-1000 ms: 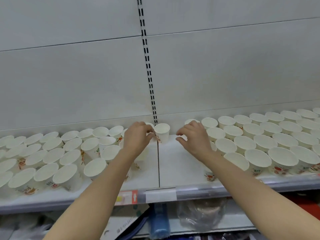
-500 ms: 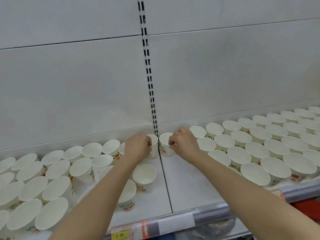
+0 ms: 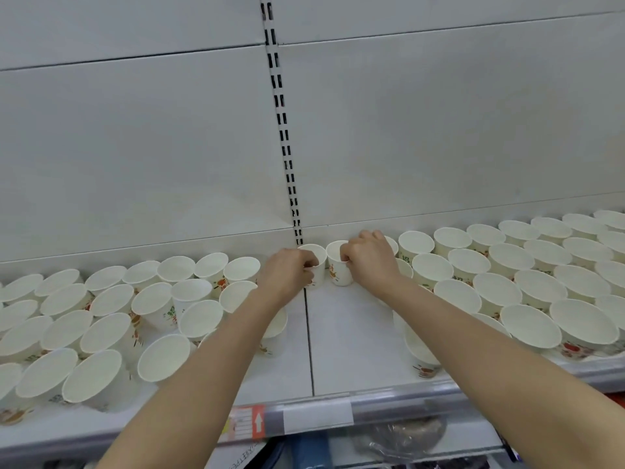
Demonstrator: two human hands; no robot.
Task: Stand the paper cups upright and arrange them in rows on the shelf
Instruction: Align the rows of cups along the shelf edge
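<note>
At shelf (image 3: pixel 338 336) back | white printed paper cups (image 3: pixel 338 265) upright | both hands' fingers (image 3: pixel 345 257) pinching rims

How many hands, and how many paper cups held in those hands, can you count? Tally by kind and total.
Hands: 2, the left hand and the right hand
Held paper cups: 2, the left cup and the right cup
Total: 4
</note>
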